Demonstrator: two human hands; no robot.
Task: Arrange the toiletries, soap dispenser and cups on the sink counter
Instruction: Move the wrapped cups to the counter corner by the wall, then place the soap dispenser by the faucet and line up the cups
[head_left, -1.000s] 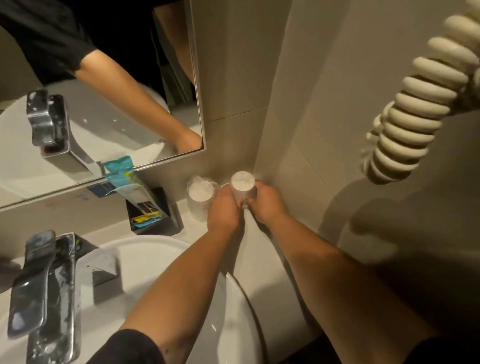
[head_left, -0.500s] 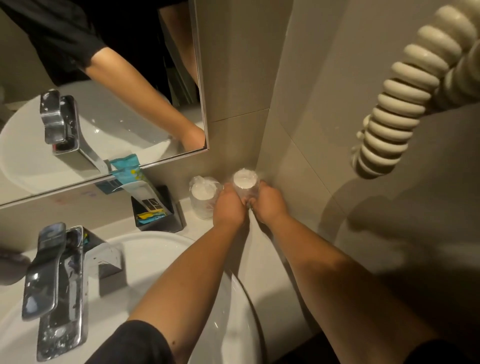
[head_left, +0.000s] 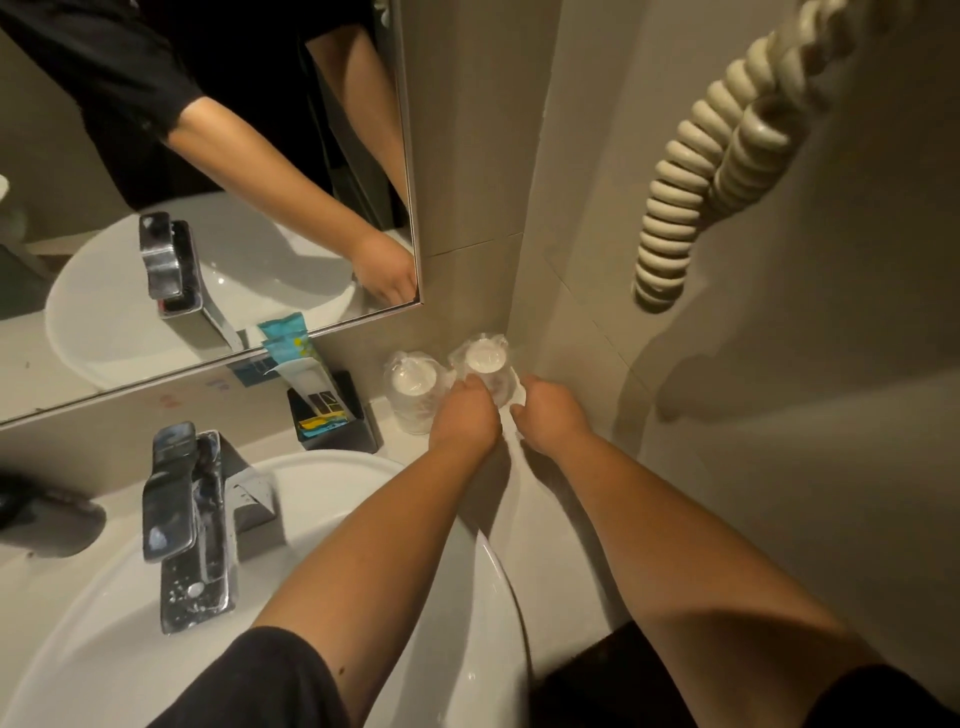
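Step in hand, as judged: seating the second of two cups in the back right corner of the pale sink surface (head_left: 524, 499).

Both hands are on the plastic-wrapped white cup (head_left: 485, 364), which stands inverted in the corner where the two tiled walls meet. The left hand (head_left: 464, 415) has its fingers curled against the cup's left side; the right hand (head_left: 551, 415) has its fingers closed on the loose wrap at the cup's lower right. Whether the cup's rim rests on the surface cannot be told.

A second wrapped white cup (head_left: 410, 389) stands just beside it on the left, apparently touching. The black toiletry holder with sachets (head_left: 332, 415) sits further left, near the white basin (head_left: 322, 462). No soap dispenser can be identified.

Next move calls for releasing the cup without dragging the wrap, then withdrawing both hands clear of the neighbouring cup.
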